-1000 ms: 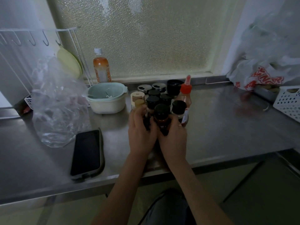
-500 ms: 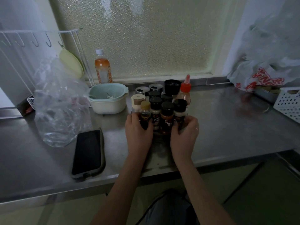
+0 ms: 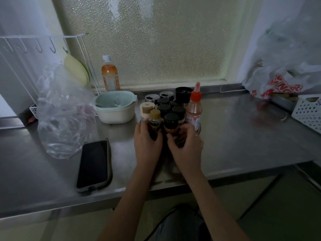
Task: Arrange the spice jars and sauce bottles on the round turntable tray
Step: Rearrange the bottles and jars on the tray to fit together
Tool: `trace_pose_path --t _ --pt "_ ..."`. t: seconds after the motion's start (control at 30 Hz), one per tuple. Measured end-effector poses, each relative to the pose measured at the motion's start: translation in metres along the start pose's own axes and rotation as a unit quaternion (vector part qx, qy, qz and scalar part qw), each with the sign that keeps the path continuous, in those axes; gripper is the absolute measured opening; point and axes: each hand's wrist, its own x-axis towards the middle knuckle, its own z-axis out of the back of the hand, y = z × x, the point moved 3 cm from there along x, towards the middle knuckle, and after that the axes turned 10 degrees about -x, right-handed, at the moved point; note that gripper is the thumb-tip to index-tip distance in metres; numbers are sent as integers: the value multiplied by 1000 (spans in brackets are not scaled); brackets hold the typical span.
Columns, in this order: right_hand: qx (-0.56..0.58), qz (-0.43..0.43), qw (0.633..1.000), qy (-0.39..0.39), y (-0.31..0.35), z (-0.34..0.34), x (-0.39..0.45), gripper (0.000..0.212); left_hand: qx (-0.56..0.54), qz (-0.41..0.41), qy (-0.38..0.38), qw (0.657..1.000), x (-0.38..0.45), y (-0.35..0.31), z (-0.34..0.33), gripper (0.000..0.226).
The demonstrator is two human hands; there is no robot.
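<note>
Nearest the camera, both forearms reach over the front edge of the steel counter (image 3: 243, 140), where a dark phone (image 3: 93, 165) lies to the left. The left hand (image 3: 147, 145) is curled around a small dark bottle with a tan cap (image 3: 154, 123), and the right hand (image 3: 186, 146) is closed around the lower half of a black-capped jar with orange contents (image 3: 171, 125); both stand upright at the front of the cluster. Behind them the rest of the spice jars (image 3: 164, 108) are packed cap to cap, with a beige-lidded jar (image 3: 147, 109) on the left and a red-nozzled sauce bottle (image 3: 194, 112) on the right. The turntable tray is mostly hidden under them; only a rim seems to show by the sauce bottle. By the look of it the arranging is nearly done, with just these two front pieces left to settle. Further back sit a stacked bowl (image 3: 115, 108), a crumpled clear bag (image 3: 64, 115) and a drink bottle (image 3: 110, 75) at the frosted window
</note>
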Motion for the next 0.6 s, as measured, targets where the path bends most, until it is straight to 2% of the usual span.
trace_pose_path --t 0.1,0.4,0.6 --pt "-58 -7 998 24 -1 -6 0 36 -6 7 -6 1000 1 2 1 35" --pt "-61 -41 997 -9 -1 -7 6 29 -12 20 10 1000 -1 4 1 28" --pt "-92 -46 995 -18 0 -11 3 33 -21 -13 7 1000 -1 0 1 29"
